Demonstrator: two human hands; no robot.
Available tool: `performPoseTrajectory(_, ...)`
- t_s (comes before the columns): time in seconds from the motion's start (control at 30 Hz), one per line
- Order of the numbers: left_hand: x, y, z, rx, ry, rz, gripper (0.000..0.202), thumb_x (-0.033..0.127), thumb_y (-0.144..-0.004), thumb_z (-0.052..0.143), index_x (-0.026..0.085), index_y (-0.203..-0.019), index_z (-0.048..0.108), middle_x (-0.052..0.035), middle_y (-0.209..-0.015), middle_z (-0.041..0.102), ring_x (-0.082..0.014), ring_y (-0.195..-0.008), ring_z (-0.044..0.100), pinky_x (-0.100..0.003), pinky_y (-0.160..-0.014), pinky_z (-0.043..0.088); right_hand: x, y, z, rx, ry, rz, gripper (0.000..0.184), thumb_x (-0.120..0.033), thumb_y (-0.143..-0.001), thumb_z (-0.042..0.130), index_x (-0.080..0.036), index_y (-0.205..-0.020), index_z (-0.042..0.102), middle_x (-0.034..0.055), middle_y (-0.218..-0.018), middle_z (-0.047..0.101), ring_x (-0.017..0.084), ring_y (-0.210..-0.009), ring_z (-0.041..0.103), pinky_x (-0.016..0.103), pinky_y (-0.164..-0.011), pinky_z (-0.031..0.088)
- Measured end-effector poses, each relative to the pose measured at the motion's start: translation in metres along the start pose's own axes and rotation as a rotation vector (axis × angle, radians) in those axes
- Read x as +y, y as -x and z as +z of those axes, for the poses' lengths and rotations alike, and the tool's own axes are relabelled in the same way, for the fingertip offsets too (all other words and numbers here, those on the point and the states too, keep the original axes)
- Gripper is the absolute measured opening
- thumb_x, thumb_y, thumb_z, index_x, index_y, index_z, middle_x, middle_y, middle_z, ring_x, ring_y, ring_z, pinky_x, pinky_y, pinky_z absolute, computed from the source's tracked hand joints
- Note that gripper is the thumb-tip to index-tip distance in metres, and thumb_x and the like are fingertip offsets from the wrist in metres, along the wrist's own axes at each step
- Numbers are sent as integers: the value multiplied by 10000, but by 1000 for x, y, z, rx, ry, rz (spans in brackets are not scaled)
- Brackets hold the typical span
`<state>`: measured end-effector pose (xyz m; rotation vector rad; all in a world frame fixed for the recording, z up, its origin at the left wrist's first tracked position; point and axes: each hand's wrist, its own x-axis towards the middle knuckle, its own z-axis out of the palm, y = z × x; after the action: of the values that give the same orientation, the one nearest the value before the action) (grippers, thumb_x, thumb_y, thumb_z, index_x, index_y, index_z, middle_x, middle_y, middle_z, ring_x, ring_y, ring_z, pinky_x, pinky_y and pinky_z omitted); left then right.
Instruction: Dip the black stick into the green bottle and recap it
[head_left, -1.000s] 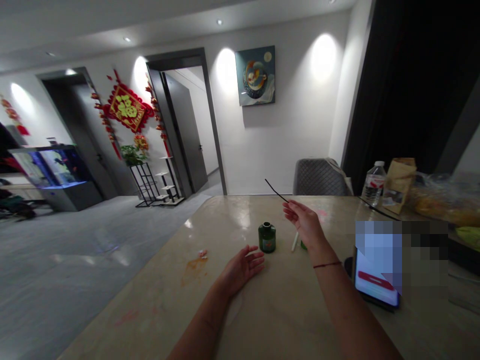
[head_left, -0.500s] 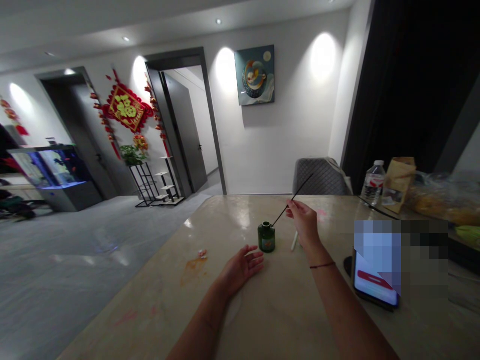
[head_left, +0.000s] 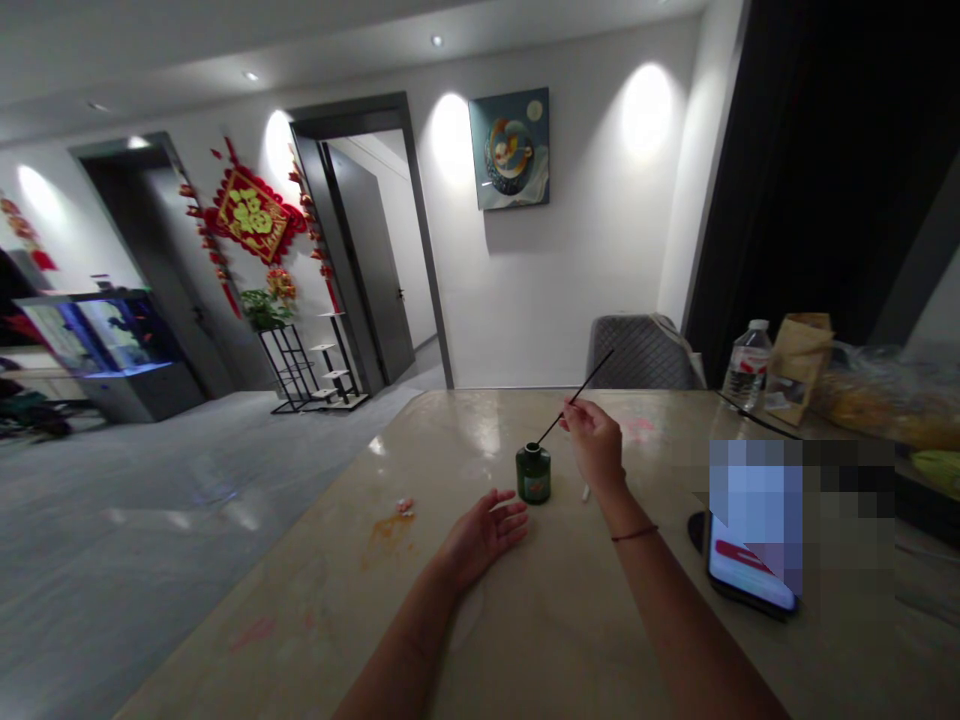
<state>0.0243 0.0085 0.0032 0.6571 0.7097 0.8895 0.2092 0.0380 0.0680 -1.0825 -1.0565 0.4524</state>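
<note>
A small dark green bottle (head_left: pixel 533 474) stands open on the beige marble table (head_left: pixel 540 610). My right hand (head_left: pixel 595 444) pinches a thin black stick (head_left: pixel 574 398) near its middle; the stick slants down to the left and its lower tip sits at the bottle's mouth. My left hand (head_left: pixel 481 534) lies flat on the table just in front and to the left of the bottle, fingers spread, holding nothing. A white stick-like object (head_left: pixel 586 492) lies on the table behind my right wrist.
A phone (head_left: pixel 750 575) lies lit at the right. Farther right stand a water bottle (head_left: pixel 746 367), a brown paper bag (head_left: pixel 799 367) and plastic bags (head_left: pixel 885 395). A grey chair (head_left: pixel 639 353) is at the table's far end. An orange stain (head_left: pixel 388 528) marks the tabletop left.
My right hand turned the stick from pointing up-left to slanting down-left, then moved left and lowered its tip to the bottle's mouth. My left hand stayed put.
</note>
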Motion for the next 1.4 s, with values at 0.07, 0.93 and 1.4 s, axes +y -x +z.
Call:
performPoseTrajectory(0.07,0,0,0,8,-3,1,219,298,-835,440,125,-941,521,-79,-829,639,-142,-719,621,-304,-771,444,5,-1,-1,-88,113,31,320,-382,-732,508,-136,-901,623,78,-793,672,164,-698,620,263,-659,478)
performPoseTrajectory(0.93,-1,-3,-4,8,-15,2,242,323,-832,446,127,-957,515,-78,-836,636,-140,-728,622,-301,-775,445,39,29,-7,-443,1256,233,328,-16,-821,329,-63,-921,638,225,-973,627,242,-914,617,299,-704,470)
performPoseTrajectory(1.4,0,-1,-3,-38,-1,-25,268,341,-841,430,119,-939,544,-93,-860,649,-161,-762,625,-308,-766,446,21,14,-13,-439,1126,175,274,-145,-746,483,-111,-1011,546,159,-970,628,234,-890,606,288,-684,431)
